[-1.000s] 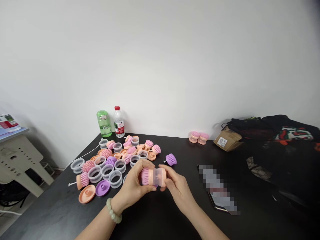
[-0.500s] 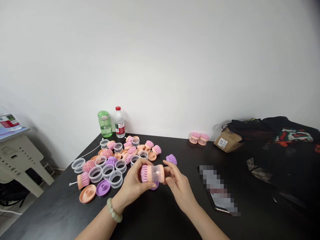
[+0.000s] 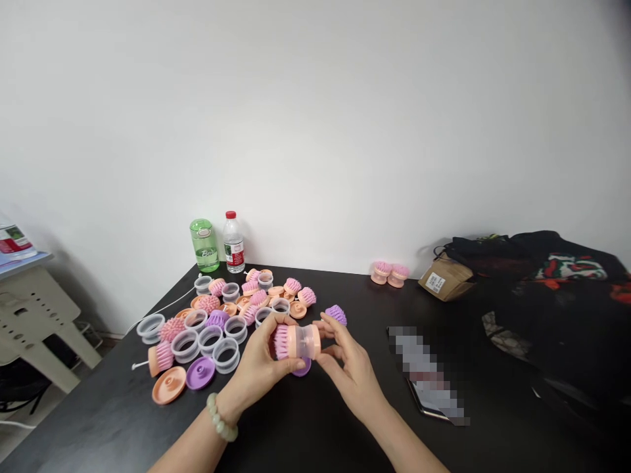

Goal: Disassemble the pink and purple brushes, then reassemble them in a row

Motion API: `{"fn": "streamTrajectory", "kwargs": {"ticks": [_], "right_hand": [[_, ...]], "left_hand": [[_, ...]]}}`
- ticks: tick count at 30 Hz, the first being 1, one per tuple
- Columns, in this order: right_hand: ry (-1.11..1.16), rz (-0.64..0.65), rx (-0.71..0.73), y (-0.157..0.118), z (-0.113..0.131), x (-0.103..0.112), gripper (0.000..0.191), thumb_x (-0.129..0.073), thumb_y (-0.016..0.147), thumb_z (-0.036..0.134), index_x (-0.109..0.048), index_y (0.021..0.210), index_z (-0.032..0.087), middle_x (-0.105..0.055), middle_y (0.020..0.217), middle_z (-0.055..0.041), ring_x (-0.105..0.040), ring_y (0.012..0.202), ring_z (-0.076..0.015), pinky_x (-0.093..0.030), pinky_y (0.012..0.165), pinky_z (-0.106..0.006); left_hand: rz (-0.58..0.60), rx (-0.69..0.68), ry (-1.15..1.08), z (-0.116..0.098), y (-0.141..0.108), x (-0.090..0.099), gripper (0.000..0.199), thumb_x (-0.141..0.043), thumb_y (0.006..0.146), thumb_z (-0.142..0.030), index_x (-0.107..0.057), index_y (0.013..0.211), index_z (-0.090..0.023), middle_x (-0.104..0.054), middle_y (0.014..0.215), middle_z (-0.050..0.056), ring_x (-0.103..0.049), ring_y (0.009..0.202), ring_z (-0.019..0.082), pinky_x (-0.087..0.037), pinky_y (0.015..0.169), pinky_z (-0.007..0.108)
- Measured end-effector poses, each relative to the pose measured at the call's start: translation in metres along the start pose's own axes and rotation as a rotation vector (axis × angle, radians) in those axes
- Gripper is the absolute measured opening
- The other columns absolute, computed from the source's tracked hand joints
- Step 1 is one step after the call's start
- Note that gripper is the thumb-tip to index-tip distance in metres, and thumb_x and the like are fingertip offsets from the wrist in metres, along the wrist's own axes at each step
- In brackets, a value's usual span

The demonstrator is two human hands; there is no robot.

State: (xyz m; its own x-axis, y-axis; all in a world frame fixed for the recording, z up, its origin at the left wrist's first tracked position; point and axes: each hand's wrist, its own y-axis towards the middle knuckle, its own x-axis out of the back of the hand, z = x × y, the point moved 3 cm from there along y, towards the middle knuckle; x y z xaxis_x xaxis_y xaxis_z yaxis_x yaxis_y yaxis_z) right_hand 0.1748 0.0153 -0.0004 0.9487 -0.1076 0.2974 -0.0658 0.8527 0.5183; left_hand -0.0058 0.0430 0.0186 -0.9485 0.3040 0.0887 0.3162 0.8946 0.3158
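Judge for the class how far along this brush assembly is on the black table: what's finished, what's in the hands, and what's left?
Little looks finished: two assembled pink brushes stand by the wall. In progress, the left hand and right hand hold a pink-bristled brush with a clear sleeve. Most seems left: a loose pile of clear rings, peach discs and bristle heads.

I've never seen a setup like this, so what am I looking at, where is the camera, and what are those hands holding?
There's no machine here. One camera worn on a person's head looks forward and down at their own bare hands. The left hand and right hand together hold a small pink-bristled brush with a clear middle section. On the black table beside them lie clear plastic rings, a purple disc, a peach disc and more bristled parts.
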Motion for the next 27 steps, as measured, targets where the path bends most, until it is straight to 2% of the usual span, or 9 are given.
{"fn": "streamTrajectory", "kwargs": {"ticks": [2, 4, 8, 12, 20, 24, 27], "right_hand": [[-0.016, 0.007, 0.051, 0.0, 0.004, -0.001, 0.056, -0.064, 0.089, 0.032, -0.047, 0.142, 0.026, -0.06, 0.134, -0.0131, -0.065, 0.11, -0.0265, -0.062, 0.076, -0.035], [-0.055, 0.034, 0.068, -0.001, 0.006, -0.003, 0.054, -0.063, 0.089, 0.028, -0.049, 0.141, 0.028, -0.059, 0.136, -0.0118, -0.063, 0.113, -0.0262, -0.061, 0.081, -0.036], [-0.148, 0.051, 0.038, -0.002, 0.005, -0.002, 0.045, -0.064, 0.089, 0.029, -0.056, 0.134, 0.026, -0.065, 0.125, -0.0097, -0.067, 0.103, -0.0246, -0.06, 0.084, -0.036], [-0.126, 0.056, 0.026, 0.0, 0.004, -0.002, 0.041, -0.064, 0.09, 0.035, -0.058, 0.129, 0.024, -0.069, 0.111, -0.0075, -0.069, 0.093, -0.0217, -0.059, 0.081, -0.033], [-0.014, 0.077, -0.027, 0.001, 0.002, -0.005, 0.036, -0.063, 0.09, 0.035, -0.058, 0.124, 0.024, -0.068, 0.108, -0.0056, -0.068, 0.093, -0.0206, -0.058, 0.081, -0.031], [0.001, 0.105, -0.096, 0.001, -0.001, -0.006, 0.038, -0.062, 0.089, 0.031, -0.057, 0.126, 0.023, -0.067, 0.113, -0.0075, -0.068, 0.095, -0.0217, -0.059, 0.081, -0.034], [-0.105, 0.105, -0.08, 0.0, -0.003, -0.005, 0.049, -0.062, 0.085, 0.019, -0.053, 0.133, 0.024, -0.063, 0.128, -0.0095, -0.063, 0.112, -0.0255, -0.056, 0.091, -0.041]], "left_hand": [[0.003, 0.005, -0.009, 0.003, 0.0, 0.0, 0.045, -0.086, 0.066, -0.033, -0.059, 0.101, -0.022, -0.059, 0.098, 0.002, -0.055, 0.086, 0.021, -0.044, 0.075, 0.029], [0.014, 0.005, -0.008, 0.006, 0.0, 0.001, 0.046, -0.086, 0.067, -0.033, -0.059, 0.102, -0.023, -0.059, 0.099, 0.002, -0.055, 0.086, 0.021, -0.044, 0.074, 0.029], [0.04, -0.011, 0.058, 0.009, 0.001, 0.002, 0.043, -0.085, 0.069, -0.031, -0.06, 0.103, -0.023, -0.06, 0.098, 0.002, -0.056, 0.087, 0.022, -0.044, 0.075, 0.03], [0.056, -0.035, 0.084, 0.01, 0.001, 0.003, 0.042, -0.084, 0.07, -0.031, -0.06, 0.103, -0.023, -0.061, 0.099, 0.003, -0.058, 0.088, 0.023, -0.044, 0.075, 0.031], [0.066, -0.063, 0.12, 0.017, 0.0, 0.003, 0.04, -0.083, 0.072, -0.029, -0.059, 0.104, -0.024, -0.061, 0.1, 0.003, -0.058, 0.089, 0.023, -0.045, 0.079, 0.032], [0.052, -0.079, 0.195, 0.013, 0.001, 0.001, 0.039, -0.082, 0.071, -0.025, -0.059, 0.103, -0.024, -0.06, 0.099, 0.002, -0.058, 0.088, 0.023, -0.046, 0.078, 0.032], [0.036, -0.133, 0.33, 0.004, 0.001, -0.002, 0.032, -0.078, 0.074, -0.02, -0.059, 0.099, -0.024, -0.061, 0.099, 0.002, -0.059, 0.092, 0.023, -0.047, 0.082, 0.034]]}}
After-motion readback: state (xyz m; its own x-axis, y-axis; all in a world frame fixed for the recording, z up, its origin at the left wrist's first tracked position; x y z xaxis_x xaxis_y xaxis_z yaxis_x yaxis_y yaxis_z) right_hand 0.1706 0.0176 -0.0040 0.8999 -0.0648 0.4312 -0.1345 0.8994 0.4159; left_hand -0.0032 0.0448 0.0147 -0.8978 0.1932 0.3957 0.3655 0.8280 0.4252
